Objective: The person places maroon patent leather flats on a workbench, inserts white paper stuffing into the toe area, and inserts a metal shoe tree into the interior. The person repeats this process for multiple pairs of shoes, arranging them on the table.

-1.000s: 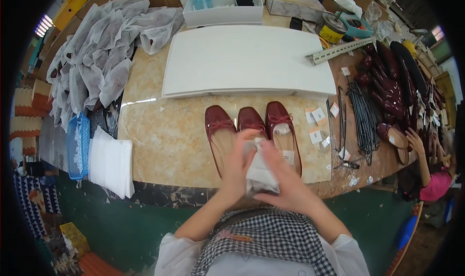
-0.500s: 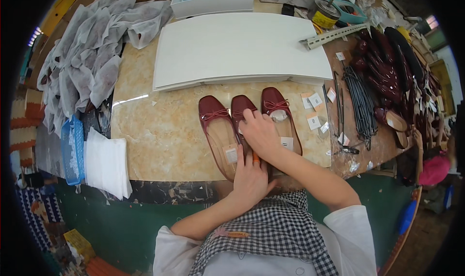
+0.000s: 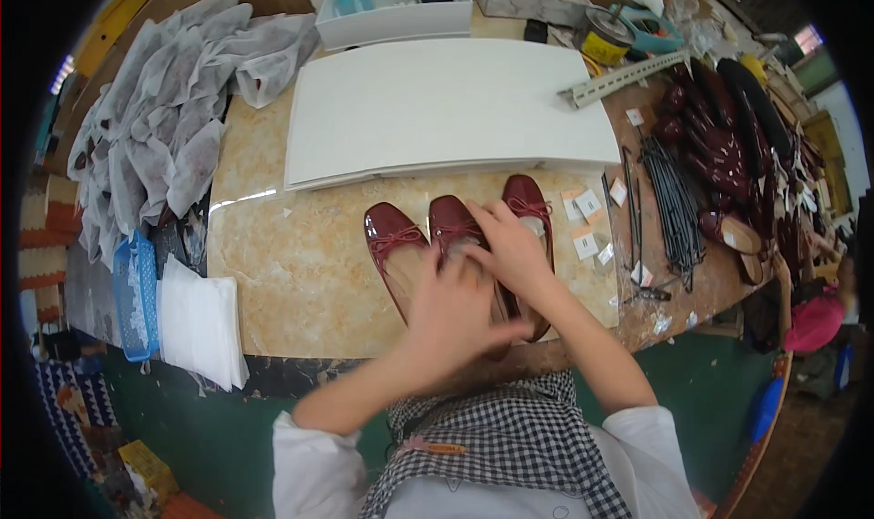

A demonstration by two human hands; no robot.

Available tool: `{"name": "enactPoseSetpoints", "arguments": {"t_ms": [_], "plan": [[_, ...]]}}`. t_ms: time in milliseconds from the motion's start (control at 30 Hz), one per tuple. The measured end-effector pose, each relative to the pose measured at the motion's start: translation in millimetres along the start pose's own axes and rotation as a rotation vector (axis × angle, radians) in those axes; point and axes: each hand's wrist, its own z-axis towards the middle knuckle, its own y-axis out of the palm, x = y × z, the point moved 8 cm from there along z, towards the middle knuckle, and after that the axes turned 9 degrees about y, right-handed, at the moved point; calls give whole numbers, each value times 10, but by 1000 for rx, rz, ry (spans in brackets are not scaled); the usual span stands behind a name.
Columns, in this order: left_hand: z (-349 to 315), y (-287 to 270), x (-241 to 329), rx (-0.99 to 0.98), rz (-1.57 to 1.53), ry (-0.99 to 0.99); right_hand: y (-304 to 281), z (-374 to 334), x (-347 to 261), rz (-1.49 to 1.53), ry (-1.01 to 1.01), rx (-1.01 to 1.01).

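Observation:
Three glossy dark red ballet flats with bows lie side by side, toes pointing away: the left flat [image 3: 390,223], the middle flat [image 3: 448,215] and the right flat [image 3: 525,194]. My right hand [image 3: 515,251] grips the middle flat along the right side of its opening, and its wrist covers part of the right flat. Over the heel half of the middle flat is my left hand [image 3: 455,310], its fingers smeared by motion. A crumpled clear wad [image 3: 461,249] shows in the middle flat's opening, partly hidden by my fingers.
Behind the flats lies a stack of white sheets [image 3: 446,109]. White-wrapped items [image 3: 150,118], a blue basket [image 3: 137,291] and white cloth-like sheets [image 3: 196,319] are at left. Paper tags [image 3: 584,242], black rods [image 3: 674,196] and dark red shoes [image 3: 719,146] lie at right.
My left hand has moved up over the middle flat's opening. My right hand has shifted to the right side of that flat. The flats' toes sit slightly lower in view.

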Motion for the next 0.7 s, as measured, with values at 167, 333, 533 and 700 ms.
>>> {"name": "enactPoseSetpoints", "arguments": {"t_ms": [167, 333, 533, 700], "plan": [[1056, -619, -1791, 472, 402, -244, -448, -358, 81, 372, 185, -18], [1095, -278, -1956, 423, 171, -312, -502, -737, 268, 468, 251, -74], [443, -328, 94, 213, -184, 263, -400, -841, 642, 1591, 731, -2], [-179, -880, 164, 738, -381, 282, -90, -986, -5, 1601, 1011, -374]]}}
